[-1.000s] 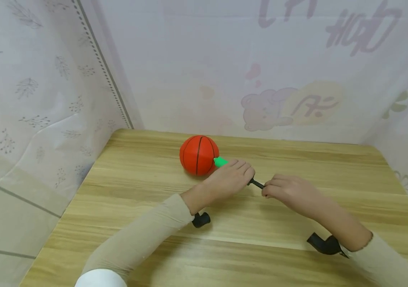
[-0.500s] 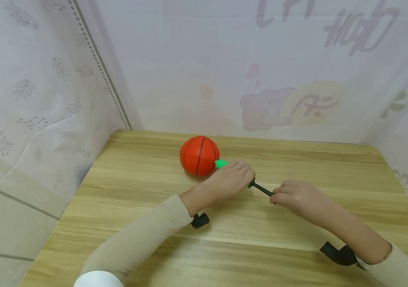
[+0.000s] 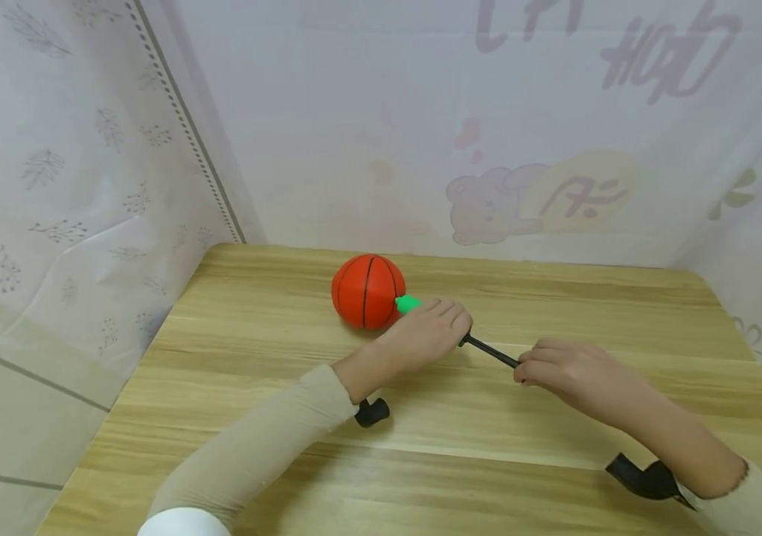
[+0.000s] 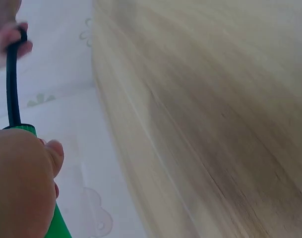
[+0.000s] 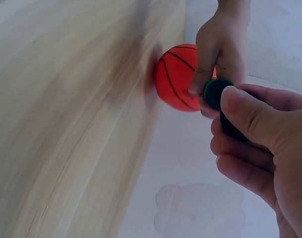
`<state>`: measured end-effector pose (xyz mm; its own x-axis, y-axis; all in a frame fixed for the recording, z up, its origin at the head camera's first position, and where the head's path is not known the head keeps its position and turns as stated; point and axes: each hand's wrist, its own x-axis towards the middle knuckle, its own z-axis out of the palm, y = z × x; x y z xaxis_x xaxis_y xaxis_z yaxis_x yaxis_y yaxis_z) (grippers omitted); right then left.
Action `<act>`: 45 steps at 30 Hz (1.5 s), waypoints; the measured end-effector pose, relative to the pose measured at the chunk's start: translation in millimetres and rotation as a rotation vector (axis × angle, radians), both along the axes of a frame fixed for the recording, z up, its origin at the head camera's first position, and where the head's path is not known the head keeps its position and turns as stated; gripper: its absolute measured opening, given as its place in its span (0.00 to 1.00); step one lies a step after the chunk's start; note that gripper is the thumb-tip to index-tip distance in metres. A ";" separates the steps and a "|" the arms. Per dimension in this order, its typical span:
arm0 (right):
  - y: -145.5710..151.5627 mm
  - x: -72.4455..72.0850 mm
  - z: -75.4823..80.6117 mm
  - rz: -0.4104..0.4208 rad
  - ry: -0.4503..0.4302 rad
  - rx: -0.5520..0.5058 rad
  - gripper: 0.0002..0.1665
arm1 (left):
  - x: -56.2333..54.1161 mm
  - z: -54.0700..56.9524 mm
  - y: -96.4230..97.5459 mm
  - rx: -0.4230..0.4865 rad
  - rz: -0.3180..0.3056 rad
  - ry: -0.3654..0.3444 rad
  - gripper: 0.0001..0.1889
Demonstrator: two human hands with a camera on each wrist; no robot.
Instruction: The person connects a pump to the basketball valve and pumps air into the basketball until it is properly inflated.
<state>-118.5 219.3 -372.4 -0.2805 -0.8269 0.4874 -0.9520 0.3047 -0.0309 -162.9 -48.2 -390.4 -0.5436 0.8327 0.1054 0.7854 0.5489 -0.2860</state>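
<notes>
A red toy basketball (image 3: 364, 290) with black lines sits toward the back of the table. The green barrel (image 3: 408, 304) of a hand pump points at the ball's right side, its tip right at the surface. My left hand (image 3: 421, 335) grips that barrel and covers most of it. Out of the barrel's other end runs a black rod (image 3: 493, 351), with a long stretch of it showing. My right hand (image 3: 575, 376) holds the rod's far end; in the right wrist view the thumb (image 5: 250, 111) and curled fingers close round the black handle (image 5: 232, 128).
The wooden table (image 3: 421, 469) ends at a pale printed curtain (image 3: 354, 149) at the back, with another curtain (image 3: 53, 186) along the left. A black curved mount shows below each wrist, one near the left sleeve (image 3: 287, 432) and one near the right.
My right hand has pulled back to the right and toward me, and more of the black rod shows. The left hand stays on the barrel beside the ball.
</notes>
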 end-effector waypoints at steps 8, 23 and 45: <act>-29.5 -23.6 -7.9 0.034 0.016 0.028 0.06 | 1.5 -3.5 4.5 0.017 -0.001 0.003 0.05; -4.0 -6.2 -9.3 0.028 -0.039 -0.054 0.24 | -1.3 -3.0 -0.7 -0.015 -0.020 -0.011 0.07; -22.2 -19.9 -6.9 0.024 0.015 0.013 0.22 | -0.9 -3.6 4.1 -0.018 -0.008 0.033 0.07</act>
